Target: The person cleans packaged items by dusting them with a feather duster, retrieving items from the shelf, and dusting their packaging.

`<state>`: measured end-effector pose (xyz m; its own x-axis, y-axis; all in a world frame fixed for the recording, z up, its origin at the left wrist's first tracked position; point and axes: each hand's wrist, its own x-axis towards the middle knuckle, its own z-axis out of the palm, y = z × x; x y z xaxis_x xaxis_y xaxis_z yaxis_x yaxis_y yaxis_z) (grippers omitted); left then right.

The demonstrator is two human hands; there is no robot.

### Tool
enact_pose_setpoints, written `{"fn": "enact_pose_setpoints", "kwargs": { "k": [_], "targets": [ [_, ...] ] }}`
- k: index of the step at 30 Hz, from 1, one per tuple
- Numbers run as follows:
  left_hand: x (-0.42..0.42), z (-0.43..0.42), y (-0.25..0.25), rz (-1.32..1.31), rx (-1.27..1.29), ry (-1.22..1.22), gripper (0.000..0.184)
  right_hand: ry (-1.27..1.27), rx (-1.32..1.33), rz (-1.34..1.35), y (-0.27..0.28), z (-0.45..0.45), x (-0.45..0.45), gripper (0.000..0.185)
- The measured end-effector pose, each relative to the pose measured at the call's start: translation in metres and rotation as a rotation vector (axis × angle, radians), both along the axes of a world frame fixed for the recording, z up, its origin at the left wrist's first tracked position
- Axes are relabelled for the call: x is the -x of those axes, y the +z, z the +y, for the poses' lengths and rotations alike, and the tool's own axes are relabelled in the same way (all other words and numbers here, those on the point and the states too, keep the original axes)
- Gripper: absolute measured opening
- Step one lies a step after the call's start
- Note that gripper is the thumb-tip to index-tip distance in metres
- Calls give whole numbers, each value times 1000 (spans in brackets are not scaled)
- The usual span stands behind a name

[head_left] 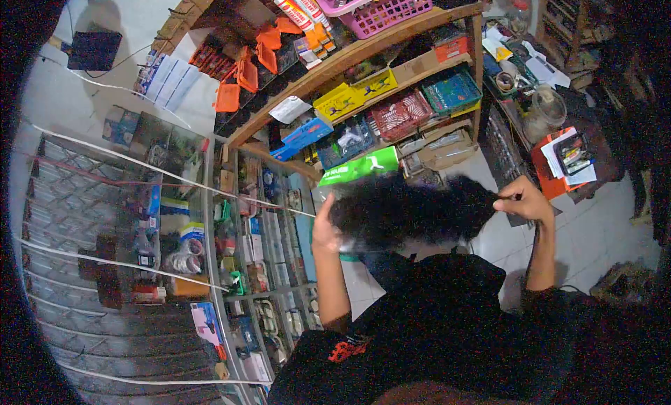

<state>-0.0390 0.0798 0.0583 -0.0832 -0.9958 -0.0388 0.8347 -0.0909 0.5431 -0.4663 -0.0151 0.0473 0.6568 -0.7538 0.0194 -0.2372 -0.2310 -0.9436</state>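
A dark, fuzzy-looking black item (412,209) stretches between my hands, its outline blurred. My left hand (326,227) is wrapped around its left end, near some clear plastic. At the other end, my right hand (523,199) pinches a dark tip between thumb and fingers. A bright green pack with white print (360,167) shows just behind the item's upper left edge. Whether the pack is joined to the item I cannot tell.
Wooden shelves (377,31) ahead hold boxes, orange bins (247,71) and a pink basket (377,13). A glass display case (220,265) stands at left, with white cords strung across. At right are a cluttered bench and an orange box (552,169).
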Motion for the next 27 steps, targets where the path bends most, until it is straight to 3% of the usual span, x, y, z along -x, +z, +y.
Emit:
{"fn": "enact_pose_setpoints", "kwargs": {
  "k": [2,3,4,5,8,11,16,22,23,24,27],
  "targets": [
    [17,0,6,-255,-124,130,39,-88,12,-44,-14,3,-9,38],
    [30,-1,14,-382,-198,182,39,-227,-102,-153,-17,12,-26,35],
    [24,-2,0,-477,-228,190,41,-405,-65,-170,-43,25,-46,33],
    [18,-4,-13,-570,-255,196,44,-407,-203,-245,-51,30,-57,32],
    [53,-21,-16,-293,-489,293,49,-260,-606,-509,-46,39,-90,32],
    [47,-32,-59,-281,-410,156,55,-298,-450,-574,-21,37,-121,24],
    [66,-40,-56,-150,-392,74,66,-458,-109,-528,-31,23,-146,30],
    [59,-39,-88,-181,-457,98,68,-250,-170,-361,-29,8,-134,30],
    [56,-35,-107,-293,-389,112,65,-237,-167,-377,-38,7,-136,32],
    [68,-31,-96,-403,-320,124,63,-224,-164,-394,-48,6,-139,33],
    [84,-27,-130,-506,-351,92,50,-203,-163,-358,-76,4,-150,38]
  ]
}}
